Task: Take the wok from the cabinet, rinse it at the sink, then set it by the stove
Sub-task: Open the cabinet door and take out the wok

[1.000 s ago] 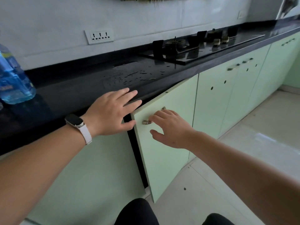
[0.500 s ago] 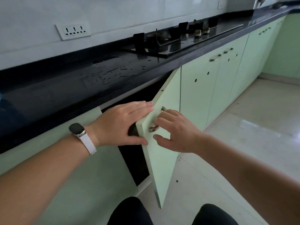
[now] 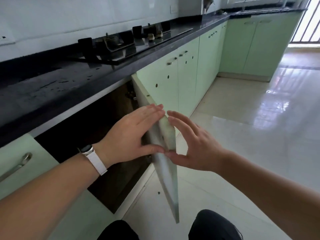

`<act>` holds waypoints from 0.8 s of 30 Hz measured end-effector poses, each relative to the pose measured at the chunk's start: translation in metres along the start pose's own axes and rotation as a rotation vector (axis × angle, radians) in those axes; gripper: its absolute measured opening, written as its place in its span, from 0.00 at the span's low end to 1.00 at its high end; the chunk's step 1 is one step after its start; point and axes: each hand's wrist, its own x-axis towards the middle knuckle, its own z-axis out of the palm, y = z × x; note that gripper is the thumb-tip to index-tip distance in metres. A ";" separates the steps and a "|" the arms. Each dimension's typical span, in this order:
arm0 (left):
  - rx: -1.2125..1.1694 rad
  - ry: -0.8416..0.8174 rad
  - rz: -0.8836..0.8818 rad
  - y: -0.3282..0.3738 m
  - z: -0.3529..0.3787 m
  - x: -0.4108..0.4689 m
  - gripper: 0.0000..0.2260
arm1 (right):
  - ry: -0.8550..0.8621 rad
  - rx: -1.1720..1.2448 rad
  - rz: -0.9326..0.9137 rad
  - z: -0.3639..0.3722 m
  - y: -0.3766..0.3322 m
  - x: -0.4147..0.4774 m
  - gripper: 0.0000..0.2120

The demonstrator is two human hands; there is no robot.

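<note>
Wok: it cannot be seen anywhere; the cabinet opening [image 3: 97,135] below the counter is dark, and nothing inside can be made out. The cabinet door [image 3: 167,167] stands swung out well away from the frame, seen almost edge-on, its free edge pointing toward the camera and its bottom corner hanging just above the pale floor [image 3: 242,135].

The left hand [image 3: 131,135], with a white-strapped watch [image 3: 91,156] on the wrist, lies flat against the inner face of the door, fingers straight and together, thumb reaching under to the door's edge. The right hand [image 3: 195,144] is on the outer side, fingers spread and loosely extended, its fingertips and thumb tip at the door's edge; neither hand is closed around anything.

Above, the dark countertop [image 3: 52,90] overhangs the opening, with scattered water drops on it, and the stove [image 3: 131,42] sits further along to the right. Neighbouring green doors [image 3: 187,78] are closed. To the right of the open door the glossy floor lies open toward the far corner. Two dark-clad knees [image 3: 213,226] show at the bottom edge, near the door's lower corner.
</note>
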 end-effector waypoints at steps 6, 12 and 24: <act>0.100 0.021 -0.008 0.015 0.033 0.038 0.40 | 0.031 -0.091 0.135 -0.029 0.029 -0.019 0.35; 0.233 -0.016 -0.075 0.025 0.059 0.082 0.39 | 0.047 -0.183 0.313 -0.053 0.059 -0.030 0.34; 0.263 -0.099 -0.076 0.011 0.081 0.132 0.37 | -0.121 -0.475 0.604 -0.092 0.106 -0.017 0.35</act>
